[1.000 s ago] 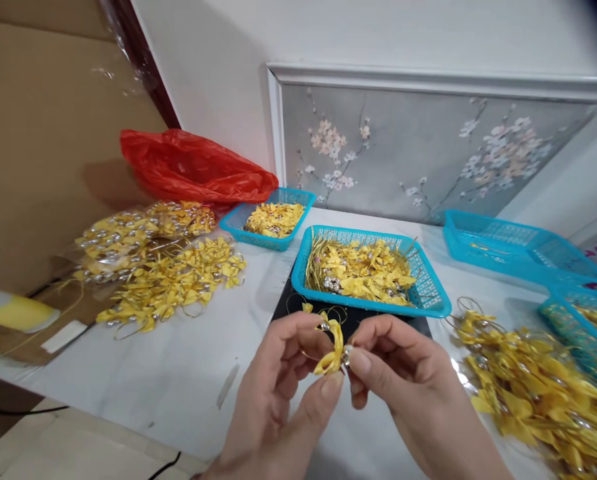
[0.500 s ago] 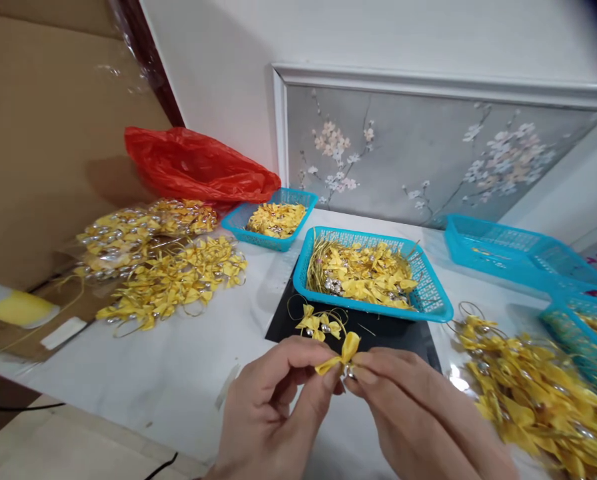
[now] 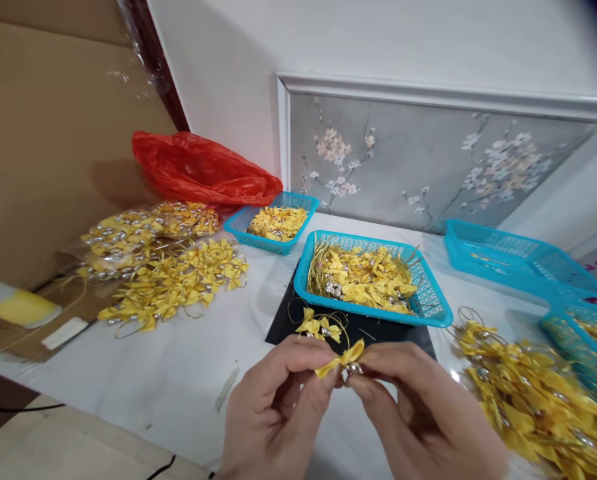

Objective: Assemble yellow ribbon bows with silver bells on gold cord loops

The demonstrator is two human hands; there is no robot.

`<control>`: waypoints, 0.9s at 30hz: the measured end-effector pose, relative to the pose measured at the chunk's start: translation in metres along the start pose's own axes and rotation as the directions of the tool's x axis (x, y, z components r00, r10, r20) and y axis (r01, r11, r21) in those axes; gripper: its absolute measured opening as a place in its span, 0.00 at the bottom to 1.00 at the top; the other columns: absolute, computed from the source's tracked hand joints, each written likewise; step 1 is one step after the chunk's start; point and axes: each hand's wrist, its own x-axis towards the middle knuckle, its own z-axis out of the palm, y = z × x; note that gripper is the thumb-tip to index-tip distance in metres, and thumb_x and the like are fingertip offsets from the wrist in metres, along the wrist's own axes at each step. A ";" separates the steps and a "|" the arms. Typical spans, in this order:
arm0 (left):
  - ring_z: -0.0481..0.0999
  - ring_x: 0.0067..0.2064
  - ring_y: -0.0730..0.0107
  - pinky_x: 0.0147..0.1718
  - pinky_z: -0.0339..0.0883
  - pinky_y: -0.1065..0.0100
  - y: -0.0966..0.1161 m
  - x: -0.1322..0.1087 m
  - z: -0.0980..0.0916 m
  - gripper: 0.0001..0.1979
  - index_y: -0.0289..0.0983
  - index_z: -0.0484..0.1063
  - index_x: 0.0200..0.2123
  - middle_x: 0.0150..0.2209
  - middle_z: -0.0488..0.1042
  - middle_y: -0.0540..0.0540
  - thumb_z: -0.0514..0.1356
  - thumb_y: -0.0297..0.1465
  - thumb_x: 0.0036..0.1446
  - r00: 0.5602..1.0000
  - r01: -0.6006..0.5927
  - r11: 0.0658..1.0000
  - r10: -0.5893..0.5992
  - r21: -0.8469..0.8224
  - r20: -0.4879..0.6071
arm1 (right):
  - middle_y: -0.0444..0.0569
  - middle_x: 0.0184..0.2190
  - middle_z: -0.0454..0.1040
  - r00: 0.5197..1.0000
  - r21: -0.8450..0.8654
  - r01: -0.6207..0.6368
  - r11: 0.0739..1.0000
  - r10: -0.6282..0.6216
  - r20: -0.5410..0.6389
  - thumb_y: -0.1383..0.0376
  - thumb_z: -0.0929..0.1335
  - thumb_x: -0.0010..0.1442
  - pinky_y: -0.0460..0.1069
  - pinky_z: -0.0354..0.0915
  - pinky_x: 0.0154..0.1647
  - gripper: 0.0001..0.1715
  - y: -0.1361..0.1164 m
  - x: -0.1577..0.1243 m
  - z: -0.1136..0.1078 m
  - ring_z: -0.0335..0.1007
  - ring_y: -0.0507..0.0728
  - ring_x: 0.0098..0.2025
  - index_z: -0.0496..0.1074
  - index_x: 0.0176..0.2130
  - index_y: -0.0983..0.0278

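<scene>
Between my fingertips is a yellow ribbon bow [image 3: 346, 357] with small silver bells at its middle. My left hand [image 3: 284, 400] pinches the bow's left loop between thumb and forefinger. The thumb and fingers of my right hand [image 3: 418, 407] close on its right side, at the bells. Just beyond my hands, more yellow bows [image 3: 319, 325] with bells and gold cord lie on a black mat [image 3: 282, 313]. On that mat's far part stands a blue basket [image 3: 373, 313] full of bows and gold cords.
At left lie a loose pile of bows [image 3: 178, 283] and bagged bows [image 3: 121, 240], near a red plastic bag [image 3: 203, 170]. A smaller blue basket [image 3: 271, 247] stands behind. To the right are another bow pile [image 3: 538, 400] and a blue tray [image 3: 518, 270].
My right hand has turned, its thumb now lower and apart from the forefinger. The bow's upright loop has tipped to the right and flattened. The left hand keeps its pinch.
</scene>
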 end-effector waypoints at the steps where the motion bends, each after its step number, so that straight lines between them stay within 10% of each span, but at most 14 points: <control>1: 0.77 0.35 0.68 0.34 0.73 0.74 -0.001 0.001 0.000 0.09 0.45 0.81 0.31 0.32 0.79 0.49 0.65 0.23 0.53 1.000 -0.019 1.000 0.020 0.014 -0.005 | 0.45 0.28 0.78 0.992 0.111 -0.129 0.986 0.129 0.004 0.73 0.72 0.55 0.45 0.74 0.24 0.11 -0.002 0.002 0.001 0.76 0.53 0.25 0.76 0.37 0.58; 5: 0.76 0.36 0.68 0.34 0.72 0.73 -0.003 0.004 0.001 0.11 0.45 0.81 0.31 0.31 0.79 0.50 0.64 0.21 0.53 0.997 -0.084 0.993 0.083 0.081 0.009 | 0.43 0.22 0.76 0.847 0.466 -0.523 0.714 0.495 0.192 0.64 0.73 0.57 0.44 0.73 0.22 0.03 -0.004 0.007 0.004 0.73 0.51 0.21 0.76 0.33 0.61; 13: 0.75 0.31 0.69 0.28 0.71 0.73 -0.006 0.006 -0.001 0.04 0.41 0.80 0.28 0.29 0.76 0.48 0.66 0.27 0.54 0.993 0.112 0.991 -0.108 -0.070 0.051 | 0.43 0.21 0.75 0.622 0.571 -0.744 0.348 0.672 0.401 0.59 0.78 0.49 0.47 0.73 0.24 0.15 -0.005 0.009 0.005 0.74 0.53 0.23 0.72 0.29 0.63; 17: 0.73 0.29 0.72 0.27 0.70 0.76 -0.005 0.010 -0.006 0.04 0.41 0.78 0.29 0.27 0.75 0.51 0.65 0.32 0.56 0.964 0.259 0.961 -0.250 -0.098 0.095 | 0.41 0.23 0.73 0.601 0.472 -0.788 0.397 0.663 0.446 0.58 0.78 0.47 0.45 0.69 0.25 0.19 0.000 0.013 0.000 0.71 0.49 0.23 0.70 0.33 0.63; 22: 0.73 0.29 0.73 0.30 0.68 0.78 -0.001 0.011 -0.010 0.05 0.40 0.78 0.30 0.26 0.75 0.51 0.63 0.33 0.58 0.966 0.227 0.973 -0.230 0.040 0.116 | 0.41 0.28 0.71 0.743 0.436 -0.670 0.601 0.535 0.403 0.57 0.73 0.57 0.44 0.69 0.27 0.13 0.009 0.018 -0.008 0.70 0.49 0.26 0.73 0.41 0.60; 27: 0.74 0.32 0.72 0.32 0.69 0.77 -0.004 0.009 -0.010 0.07 0.41 0.77 0.32 0.28 0.76 0.51 0.61 0.34 0.60 0.951 0.240 0.970 -0.240 0.026 0.193 | 0.42 0.23 0.71 0.693 0.338 -0.718 0.609 0.575 0.435 0.57 0.71 0.59 0.44 0.66 0.28 0.12 0.006 0.017 -0.007 0.66 0.49 0.25 0.74 0.31 0.63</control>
